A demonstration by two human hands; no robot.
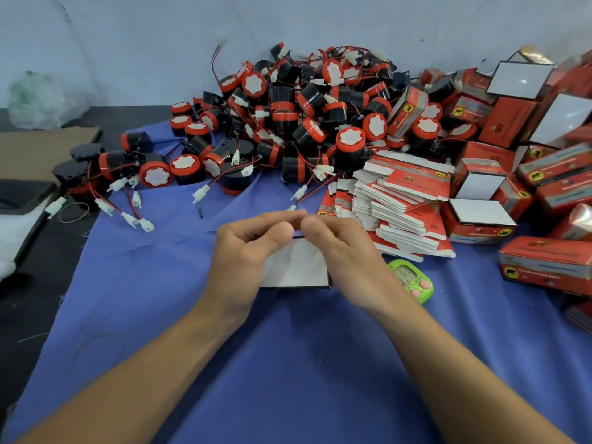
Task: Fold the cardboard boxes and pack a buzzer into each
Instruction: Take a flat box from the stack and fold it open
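Even, soft indoor light; wide-angle view, bent at the edges.
Shadows under the forearms (pixel 144 379) on the blue cloth (pixel 153 283) are faint. A white box panel (pixel 520 79) shows mild glare. The plastic bag (pixel 41 100) at left and the fingertips (pixel 288 216) are blurred.

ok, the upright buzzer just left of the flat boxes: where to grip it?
Grip the buzzer by its red rim, coming straight down from above, fingers on opposite sides. It sits white face roughly up at the pile's front edge, so the round rim is free while the black body looks hemmed in. The wires look tangled, so lift slowly.
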